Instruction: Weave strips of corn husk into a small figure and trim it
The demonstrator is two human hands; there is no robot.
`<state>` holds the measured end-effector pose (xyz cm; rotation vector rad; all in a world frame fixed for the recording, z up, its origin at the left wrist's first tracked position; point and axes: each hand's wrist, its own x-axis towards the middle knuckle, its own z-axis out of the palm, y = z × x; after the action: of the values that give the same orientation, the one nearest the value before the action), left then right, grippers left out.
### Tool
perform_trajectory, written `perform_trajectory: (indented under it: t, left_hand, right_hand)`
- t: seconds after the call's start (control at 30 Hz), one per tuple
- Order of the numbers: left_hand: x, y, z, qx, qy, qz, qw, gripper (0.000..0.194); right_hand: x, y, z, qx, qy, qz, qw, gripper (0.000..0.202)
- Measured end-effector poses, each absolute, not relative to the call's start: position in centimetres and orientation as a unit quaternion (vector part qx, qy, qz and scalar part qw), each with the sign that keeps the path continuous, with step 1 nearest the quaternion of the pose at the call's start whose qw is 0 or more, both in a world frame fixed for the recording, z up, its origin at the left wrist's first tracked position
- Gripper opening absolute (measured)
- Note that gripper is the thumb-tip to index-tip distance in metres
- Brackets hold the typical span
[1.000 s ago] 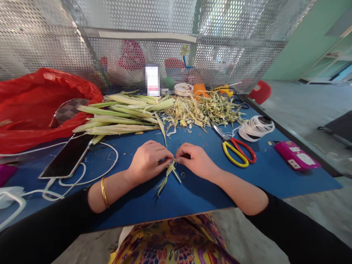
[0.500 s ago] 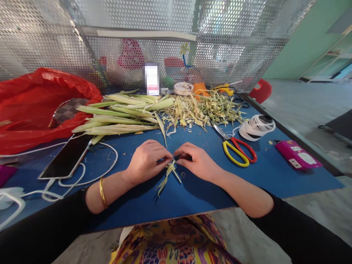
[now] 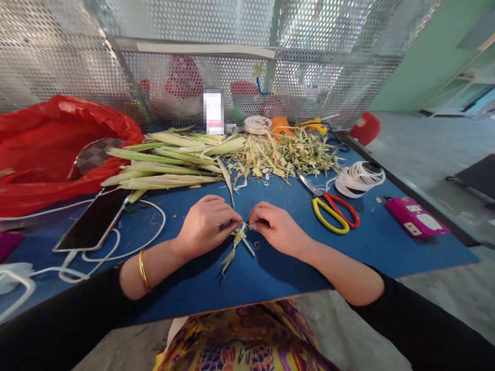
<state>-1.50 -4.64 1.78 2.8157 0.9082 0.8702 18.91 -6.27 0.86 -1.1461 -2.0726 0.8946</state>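
A small knotted figure of corn husk (image 3: 240, 235) lies on the blue table, its thin strips trailing toward me. Just above its knotted end, my left hand (image 3: 211, 225) is closed in a pinch, wearing a gold bangle at the wrist. Opposite it, my right hand (image 3: 276, 229) pinches too, thumb against forefinger. A short stretch of white thread (image 3: 246, 223) spans the gap between both sets of fingertips, beside the husk knot. How the thread passes round the knot is too small to tell.
Corn husks (image 3: 174, 159) and a heap of dried scraps (image 3: 286, 152) lie at the back. Scissors (image 3: 332, 211), a thread spool (image 3: 359, 179) and a purple packet (image 3: 417, 216) sit right. Left are a phone (image 3: 93, 221), white cables and a red bag (image 3: 58, 134).
My right hand has shifted slightly to the right, away from my left hand, and the thread between them shows more. My left hand and the husk figure have barely moved.
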Motion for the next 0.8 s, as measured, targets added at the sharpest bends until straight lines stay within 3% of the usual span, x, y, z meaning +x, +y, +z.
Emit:
perform_trajectory:
  t: [0.33,0.5,0.63,0.8]
  left_hand:
    - [-1.48,-4.46,1.87,0.912,0.300,0.278,0.037,0.014]
    - [-1.47,-4.51,1.81,0.913,0.301,0.272,0.037,0.016]
    - [-1.43,-4.55,1.73,0.915,0.298,0.268,0.039,0.016]
    - [-1.38,-4.63,1.84,0.917,0.290,0.270,0.041,0.014]
  right_hand:
    - [19.32,-6.60,0.79,-0.406,-0.804,0.320,0.294,0.024]
    - [19.13,-6.73,0.85,-0.451,-0.771,0.331,0.304,0.013]
    - [19.00,-6.63,0.56,-0.458,-0.766,0.334,0.303,0.027]
    - [18.80,-6.41,0.32,-0.453,-0.782,0.312,0.294,0.012]
